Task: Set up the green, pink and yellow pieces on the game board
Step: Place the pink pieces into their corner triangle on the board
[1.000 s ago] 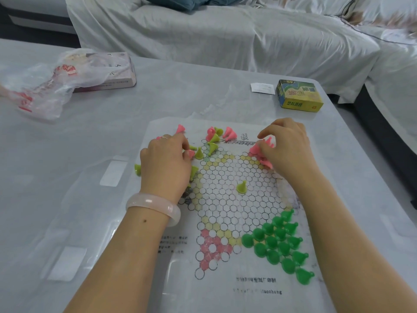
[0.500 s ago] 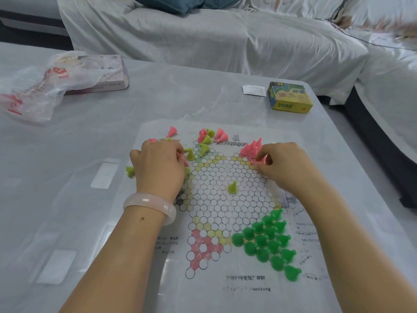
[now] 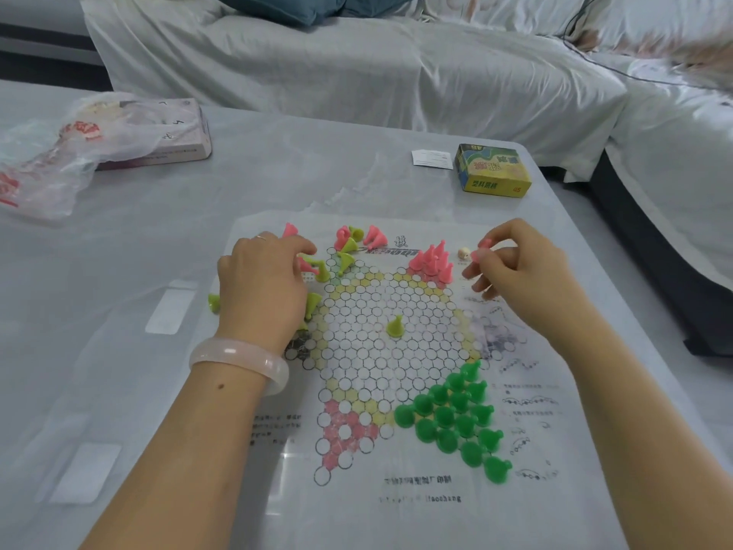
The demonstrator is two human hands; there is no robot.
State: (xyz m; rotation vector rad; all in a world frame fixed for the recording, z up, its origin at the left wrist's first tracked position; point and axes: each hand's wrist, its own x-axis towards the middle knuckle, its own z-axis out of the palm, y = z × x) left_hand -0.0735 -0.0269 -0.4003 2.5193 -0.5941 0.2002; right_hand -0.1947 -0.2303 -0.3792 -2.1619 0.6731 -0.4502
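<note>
Pink pieces (image 3: 432,262) stand clustered on the paper game board's (image 3: 380,351) far corner, just left of the right hand (image 3: 511,267), whose grip pinches one more pink piece (image 3: 482,248) at its fingertips. Green pieces (image 3: 456,414) fill the triangle nearer than that hand. The left hand (image 3: 261,287) rests curled over loose yellow pieces (image 3: 317,271); what its grip holds cannot be told. One yellow piece (image 3: 395,326) stands between the hands on the desk (image 3: 119,271).
</note>
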